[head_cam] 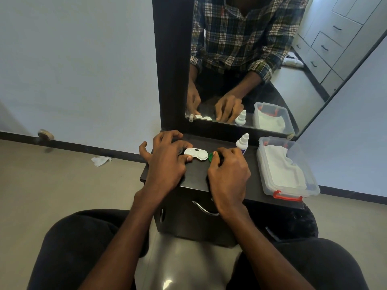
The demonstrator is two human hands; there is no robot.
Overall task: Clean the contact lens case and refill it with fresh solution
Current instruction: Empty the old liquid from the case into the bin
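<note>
A white two-well contact lens case (pixel 196 154) lies on the dark cabinet top (pixel 194 176), both wells uncovered. My left hand (pixel 167 158) rests over its left end, the thumb tip touching the case's front edge. My right hand (pixel 228 170) sits just right of the case with its fingers pinched on a green cap (pixel 211 156). A white solution bottle (pixel 243 143) with a purple label stands upright behind my right hand, cap on.
A clear plastic box (pixel 287 170) with a red latch holds white tissue at the right of the cabinet top. A mirror (pixel 251 59) rises directly behind. A crumpled tissue (pixel 101 160) lies on the floor at left. A drawer handle (pixel 204 209) sits below the front edge.
</note>
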